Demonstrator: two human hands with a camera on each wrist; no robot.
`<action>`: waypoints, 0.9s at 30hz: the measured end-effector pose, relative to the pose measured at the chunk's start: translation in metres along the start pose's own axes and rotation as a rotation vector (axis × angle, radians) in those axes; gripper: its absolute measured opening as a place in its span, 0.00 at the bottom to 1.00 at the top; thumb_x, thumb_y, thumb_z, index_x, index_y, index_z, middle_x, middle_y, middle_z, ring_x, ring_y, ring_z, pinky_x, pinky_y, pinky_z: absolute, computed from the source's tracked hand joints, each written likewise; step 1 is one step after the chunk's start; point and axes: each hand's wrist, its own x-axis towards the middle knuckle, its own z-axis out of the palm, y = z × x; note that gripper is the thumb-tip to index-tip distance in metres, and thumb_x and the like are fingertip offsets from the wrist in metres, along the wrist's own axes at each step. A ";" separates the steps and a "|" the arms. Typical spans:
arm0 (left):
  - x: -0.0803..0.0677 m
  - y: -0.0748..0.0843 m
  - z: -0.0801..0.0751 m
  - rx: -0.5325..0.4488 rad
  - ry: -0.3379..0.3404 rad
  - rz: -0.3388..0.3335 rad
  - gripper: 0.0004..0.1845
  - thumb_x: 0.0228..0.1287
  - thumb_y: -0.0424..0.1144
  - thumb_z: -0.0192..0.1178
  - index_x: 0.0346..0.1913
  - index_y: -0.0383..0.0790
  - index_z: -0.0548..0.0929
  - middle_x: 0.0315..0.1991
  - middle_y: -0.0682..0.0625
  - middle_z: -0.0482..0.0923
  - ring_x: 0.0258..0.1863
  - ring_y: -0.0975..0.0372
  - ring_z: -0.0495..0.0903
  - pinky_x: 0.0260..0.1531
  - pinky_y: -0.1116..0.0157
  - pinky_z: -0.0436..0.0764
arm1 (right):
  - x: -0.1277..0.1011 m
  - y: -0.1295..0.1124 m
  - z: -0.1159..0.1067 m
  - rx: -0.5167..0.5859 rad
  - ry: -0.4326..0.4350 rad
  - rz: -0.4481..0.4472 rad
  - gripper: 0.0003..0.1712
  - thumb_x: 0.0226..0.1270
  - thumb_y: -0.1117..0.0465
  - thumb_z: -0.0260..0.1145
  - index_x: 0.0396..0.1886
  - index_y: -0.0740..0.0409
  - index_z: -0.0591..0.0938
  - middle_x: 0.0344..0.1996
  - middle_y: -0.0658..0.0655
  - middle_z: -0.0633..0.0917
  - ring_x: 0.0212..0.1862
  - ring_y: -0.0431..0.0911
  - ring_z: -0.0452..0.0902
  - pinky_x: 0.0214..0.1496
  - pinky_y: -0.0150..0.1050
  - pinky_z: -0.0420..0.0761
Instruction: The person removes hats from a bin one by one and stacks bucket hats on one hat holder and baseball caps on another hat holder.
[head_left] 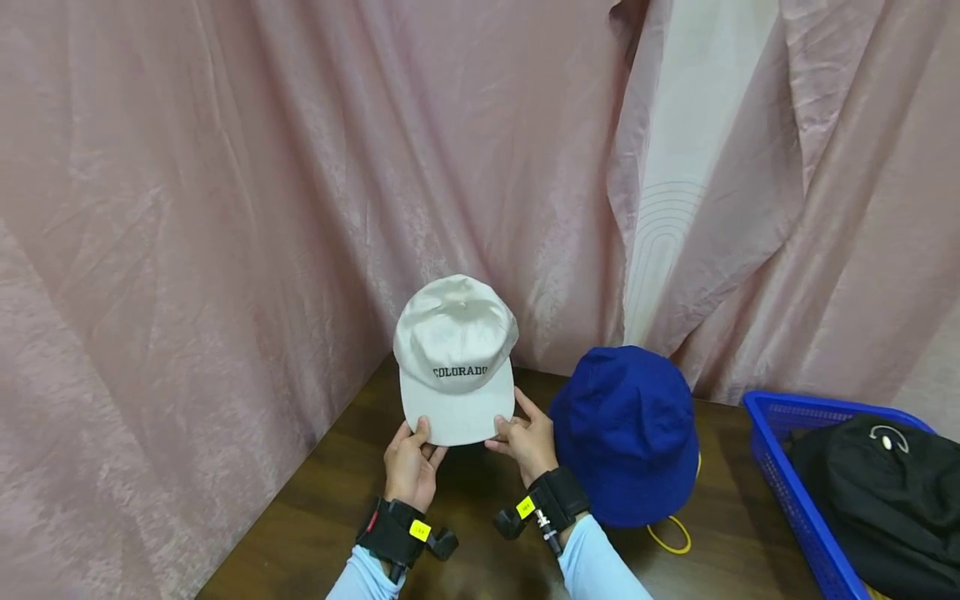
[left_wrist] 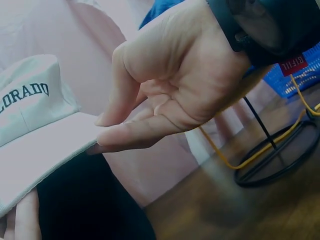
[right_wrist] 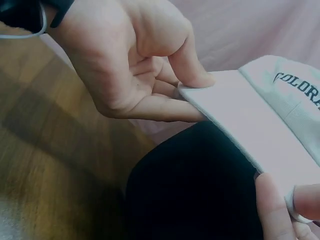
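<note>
A white cap (head_left: pixel 459 333) with COLORADO across its front is held up in the middle of the head view, brim toward me. My left hand (head_left: pixel 411 468) pinches the brim's left corner, thumb on top and fingers beneath. At the opposite corner, my right hand (head_left: pixel 529 442) pinches the brim the same way; the left wrist view shows this right hand (left_wrist: pixel 175 80) from the side. Below the brim, a dark rounded form (right_wrist: pixel 195 185) shows in the right wrist view. Just right of my right hand is a blue bucket hat (head_left: pixel 628 433) with a yellow cord (head_left: pixel 672 542).
A blue plastic basket (head_left: pixel 787 500) at the right holds a black fabric item (head_left: pixel 892 492) with a cord toggle. A black wire stand (left_wrist: pixel 280 175) rises from the brown wooden table (head_left: pixel 735 533) beneath the blue hat. Pink curtains (head_left: pixel 225 208) hang behind the table.
</note>
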 end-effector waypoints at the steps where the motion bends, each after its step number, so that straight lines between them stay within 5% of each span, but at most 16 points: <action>1: 0.000 -0.002 -0.001 0.004 -0.001 0.000 0.21 0.79 0.38 0.52 0.69 0.34 0.70 0.48 0.48 0.82 0.47 0.60 0.85 0.50 0.62 0.82 | 0.000 0.002 -0.001 0.000 0.002 0.007 0.40 0.69 0.76 0.63 0.78 0.59 0.62 0.36 0.64 0.86 0.30 0.47 0.84 0.35 0.41 0.86; 7: 0.001 -0.017 -0.012 0.057 0.015 -0.020 0.23 0.80 0.37 0.51 0.70 0.31 0.69 0.49 0.49 0.83 0.47 0.61 0.84 0.49 0.62 0.82 | 0.001 0.022 -0.005 -0.002 0.024 0.060 0.39 0.69 0.75 0.63 0.78 0.61 0.61 0.28 0.60 0.81 0.26 0.45 0.80 0.35 0.41 0.86; 18: 0.012 -0.040 -0.032 0.224 0.060 -0.051 0.22 0.80 0.39 0.51 0.68 0.29 0.71 0.50 0.43 0.82 0.46 0.57 0.84 0.48 0.58 0.83 | 0.015 0.068 -0.010 -0.027 0.072 0.099 0.36 0.70 0.75 0.60 0.75 0.70 0.62 0.29 0.60 0.83 0.24 0.44 0.80 0.31 0.40 0.85; 22: 0.020 -0.032 -0.031 0.377 0.086 -0.030 0.24 0.78 0.40 0.53 0.69 0.29 0.68 0.57 0.36 0.75 0.52 0.52 0.79 0.50 0.56 0.81 | 0.019 0.075 -0.008 -0.047 0.098 0.090 0.28 0.72 0.71 0.61 0.68 0.76 0.69 0.34 0.62 0.85 0.29 0.46 0.80 0.33 0.40 0.84; 27: 0.037 0.001 -0.021 0.483 0.154 0.073 0.28 0.76 0.43 0.53 0.72 0.33 0.65 0.70 0.37 0.63 0.66 0.46 0.64 0.57 0.47 0.69 | 0.022 0.074 -0.007 -0.075 0.104 0.094 0.28 0.76 0.57 0.61 0.64 0.77 0.71 0.46 0.68 0.83 0.41 0.53 0.80 0.41 0.48 0.83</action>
